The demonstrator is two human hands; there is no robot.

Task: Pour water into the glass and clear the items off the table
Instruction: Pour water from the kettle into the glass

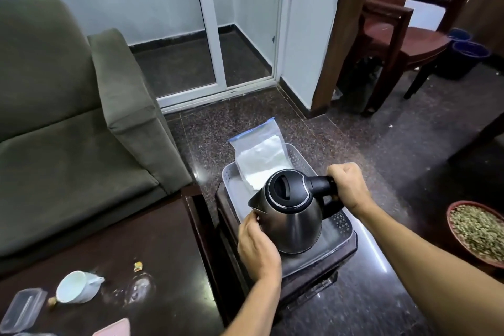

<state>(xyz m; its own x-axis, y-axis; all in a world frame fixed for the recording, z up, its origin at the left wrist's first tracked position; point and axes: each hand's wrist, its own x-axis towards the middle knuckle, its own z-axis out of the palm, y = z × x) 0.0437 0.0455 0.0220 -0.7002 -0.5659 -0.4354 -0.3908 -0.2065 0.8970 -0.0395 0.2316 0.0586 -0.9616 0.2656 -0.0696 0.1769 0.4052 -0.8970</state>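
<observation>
A steel kettle [290, 215] with a black lid stands in a grey plastic tray [341, 222] on a dark stool. My right hand [347, 187] grips the kettle's black handle. My left hand [256, 245] rests against the kettle's body just under the spout. A clear zip bag of white powder [261, 157] lies at the tray's far end. On the dark table [152, 240] at lower left stand a clear glass [136, 288], a white cup [76, 286] tipped on its side, and a clear plastic box [20, 308].
A green sofa [68, 123] stands to the left, behind the table. A small wrapped sweet [138, 266] lies near the glass. A red bowl of green seeds [478, 232] sits on the floor at right. Brown chairs [395, 35] and blue buckets [467, 58] are at the back right.
</observation>
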